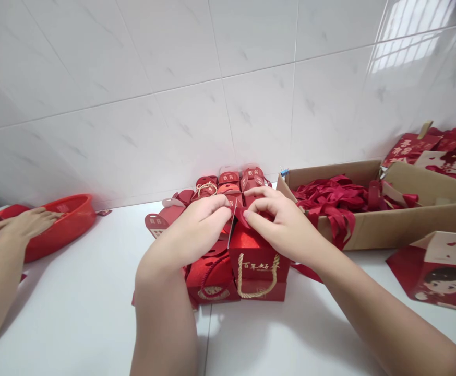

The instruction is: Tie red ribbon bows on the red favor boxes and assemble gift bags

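Observation:
A red gift box point(257, 282) with a gold rope handle and gold writing stands upright on the white surface. My left hand point(199, 227) is at its top left edge, fingers curled together on the raised flap. My right hand point(280, 222) reaches to the box's top from the right, its thumb and fingers bent around dark red material at the opening. Just left of this box, and partly under my left arm, sits another red box point(212, 279) with a dark red cord handle. Several small red boxes point(228, 178) are grouped behind my hands.
A cardboard box point(384, 227) with dark red ribbons point(333, 196) stands at the right. A printed red box point(443, 271) lies in front of it. At the left, another person's hand point(32, 224) reaches into a red basket point(66, 235). A tiled wall point(173, 94) rises behind.

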Demonstrator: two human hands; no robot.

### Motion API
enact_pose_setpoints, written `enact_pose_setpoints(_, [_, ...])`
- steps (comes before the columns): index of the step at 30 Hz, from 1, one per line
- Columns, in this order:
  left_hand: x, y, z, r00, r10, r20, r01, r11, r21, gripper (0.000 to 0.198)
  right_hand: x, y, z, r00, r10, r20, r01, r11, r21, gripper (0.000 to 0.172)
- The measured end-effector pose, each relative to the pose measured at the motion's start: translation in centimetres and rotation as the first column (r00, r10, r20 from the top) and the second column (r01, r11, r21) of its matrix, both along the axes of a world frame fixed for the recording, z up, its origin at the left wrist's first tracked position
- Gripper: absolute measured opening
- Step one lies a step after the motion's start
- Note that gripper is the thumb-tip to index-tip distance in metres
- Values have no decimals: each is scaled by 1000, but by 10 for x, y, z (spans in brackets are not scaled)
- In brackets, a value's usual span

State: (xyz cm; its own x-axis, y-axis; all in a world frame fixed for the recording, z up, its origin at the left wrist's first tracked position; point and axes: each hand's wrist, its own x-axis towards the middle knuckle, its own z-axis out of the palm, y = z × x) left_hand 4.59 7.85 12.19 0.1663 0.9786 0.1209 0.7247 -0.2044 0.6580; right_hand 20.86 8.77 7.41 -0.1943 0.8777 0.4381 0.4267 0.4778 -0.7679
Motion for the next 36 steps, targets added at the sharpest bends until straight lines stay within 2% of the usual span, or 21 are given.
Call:
enact_pose_setpoints(2, [0, 1, 0, 999, -36, -38, 35, 999, -40, 20, 0, 0, 0, 1000, -2, 5, 2, 1000, 1, 30])
enact_pose_setpoints(4, [0, 1, 0, 998, -53, -23, 53, 998, -24, 19, 0, 1, 0, 1000, 6, -1, -6, 1000, 17, 30])
enact_pose_setpoints(6, [1, 3, 1, 997, -52, 49, 51, 999, 12, 19, 3, 2, 1, 1000, 21, -13, -20, 998, 51, 28])
enact_pose_setpoints(8, [1, 6, 2, 982, -36, 187, 25, 998, 61, 17, 12, 3, 5, 1000, 22, -15, -21, 997, 81, 27])
enact_pose_setpoints(10, [1, 8, 4, 920, -35, 391, -21, 990, 139, 14, 26, 1, 10, 999, -41, -7, 42, 996, 82, 32])
enact_pose_setpoints(12, [0, 10, 6, 797, -86, 597, -50, 977, 207, 12, 44, -6, 17, 993, -111, 34, 110, 993, 35, 38])
enact_pose_setpoints(13, [0, 10, 8, 725, -126, 677, -44, 973, 228, 11, 53, -12, 21, 993, -89, 83, 90, 996, -16, 41])
enact_pose_setpoints(14, [-1, 10, 9, 654, -163, 739, -27, 971, 238, 11, 61, -18, 25, 988, 3, 152, 9, 997, -77, 43])
enact_pose_setpoints(15, [-2, 8, 11, 591, -197, 782, -2, 969, 246, 11, 68, -24, 28, 959, 152, 239, -118, 981, -151, 42])
enact_pose_setpoints(17, [-3, 5, 14, 495, -269, 826, 44, 958, 285, 12, 76, -32, 31, 819, 408, 403, -313, 907, -281, 31])
enact_pose_setpoints(19, [-4, 1, 15, 450, -336, 827, 47, 934, 354, 14, 78, -34, 29, 703, 504, 502, -356, 860, -366, 19])
enact_pose_setpoints(23, [-6, -5, 15, 430, -424, 797, -20, 878, 478, 18, 73, -18, 20, 634, 547, 547, -292, 824, -485, 22])
enact_pose_setpoints(26, [-10, -6, 15, 424, -463, 778, -35, 850, 525, 23, 73, -7, 18, 649, 521, 554, -236, 830, -505, 17])
enact_pose_setpoints(30, [-17, -5, 15, 436, -492, 753, 5, 838, 545, 25, 78, -5, 20, 730, 480, 486, -175, 819, -546, 19])
enact_pose_setpoints(34, [-21, -8, 16, 461, -496, 735, -15, 824, 566, 22, 82, -6, 20, 838, 326, 438, -97, 878, -468, 33])
enact_pose_setpoints(36, [-21, -11, 18, 479, -484, 732, -37, 822, 568, 19, 81, -5, 20, 917, 219, 334, -57, 900, -432, 41])
